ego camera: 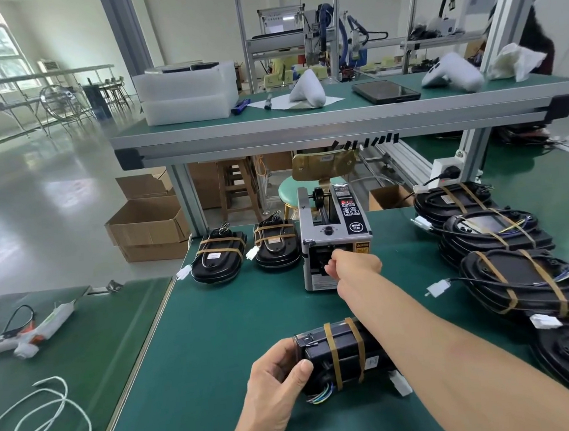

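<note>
Black unit (343, 358) clasped in left hand (274, 388), lower centre; right hand (353, 266) curls at tape dispenser (333, 238) outlet, whether gripping anything we cannot tell. We judge tape-fetching underway; next, a clean pull

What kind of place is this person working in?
Likely a factory assembly workshop: green-matted workbench, a tape dispenser the right hand reaches to, and stacks of taped black units, one gripped by the left hand.
</note>
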Demonstrator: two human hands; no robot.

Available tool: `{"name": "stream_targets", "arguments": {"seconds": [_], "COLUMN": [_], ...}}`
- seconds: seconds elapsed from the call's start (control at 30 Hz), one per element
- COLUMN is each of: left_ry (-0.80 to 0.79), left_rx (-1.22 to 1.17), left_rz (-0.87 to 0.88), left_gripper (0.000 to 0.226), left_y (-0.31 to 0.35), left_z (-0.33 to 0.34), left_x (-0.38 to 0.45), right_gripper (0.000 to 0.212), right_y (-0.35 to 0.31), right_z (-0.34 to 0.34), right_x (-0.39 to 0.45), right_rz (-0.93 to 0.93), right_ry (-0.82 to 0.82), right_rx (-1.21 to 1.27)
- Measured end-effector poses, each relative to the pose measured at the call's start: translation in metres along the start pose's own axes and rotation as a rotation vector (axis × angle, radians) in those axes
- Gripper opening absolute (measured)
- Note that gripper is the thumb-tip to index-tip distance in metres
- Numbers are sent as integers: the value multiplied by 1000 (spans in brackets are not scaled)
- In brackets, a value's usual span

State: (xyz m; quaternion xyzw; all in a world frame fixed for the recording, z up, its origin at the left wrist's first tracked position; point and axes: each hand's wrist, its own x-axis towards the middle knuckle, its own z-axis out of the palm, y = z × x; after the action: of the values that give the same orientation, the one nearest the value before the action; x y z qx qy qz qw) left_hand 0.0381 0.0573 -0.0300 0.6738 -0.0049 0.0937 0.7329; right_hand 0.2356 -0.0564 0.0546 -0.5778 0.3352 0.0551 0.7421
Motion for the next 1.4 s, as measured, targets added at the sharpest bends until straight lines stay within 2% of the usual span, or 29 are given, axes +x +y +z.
{"name": "stream_targets", "arguments": {"seconds": [0.1, 0.2, 0.27, 0.37, 0.43, 0.5, 0.57, 0.63, 0.8, 1.13, 1.4], "left_ry": [-3, -2, -7, -13, -25, -37, -36, -28, -18, -6, -8], "left_rx": [-1, -4, -11, -20, -34, -44, -41, -33, -31, 4, -16], "left_rz": [-1, -5, -9, -8, -9, -18, -23, -25, -22, -33, -35], "left_gripper": [53, 53, 54, 56, 57, 58, 60, 59, 55, 46, 49], "left_y": [0, 0, 0, -1, -3, -5, -8, -11, -11, -15, -15], "left_z": [-1, 0, 0, -1, -1, -2, -3, -4, -3, -6, -5], "left_x": [0, -1, -1, -1, -1, -1, 0, 0, -2, -2, -2], "right_gripper": [27, 18, 15, 5, 13, 15, 14, 14, 17, 21, 22], "right_y": [2, 1, -3, -8, -4, 3, 11, 23, 55, 75, 75], "right_z": [1, -2, -9, -29, -49, -76, -100, -116, -126, -122, -121], "right_x": [0, -6, -15, -37, -54, -76, -96, -111, -124, -134, -133], "right_rz": [-24, -34, -34, -87, -273, -545, -807, -947, -891, -816, -803], "right_ry": [12, -12, -61, -219, -346, -406, -385, -349, -349, -345, -325], "right_rx": [-12, -40, -73, -174, -322, -469, -542, -564, -711, -705, -702]}}
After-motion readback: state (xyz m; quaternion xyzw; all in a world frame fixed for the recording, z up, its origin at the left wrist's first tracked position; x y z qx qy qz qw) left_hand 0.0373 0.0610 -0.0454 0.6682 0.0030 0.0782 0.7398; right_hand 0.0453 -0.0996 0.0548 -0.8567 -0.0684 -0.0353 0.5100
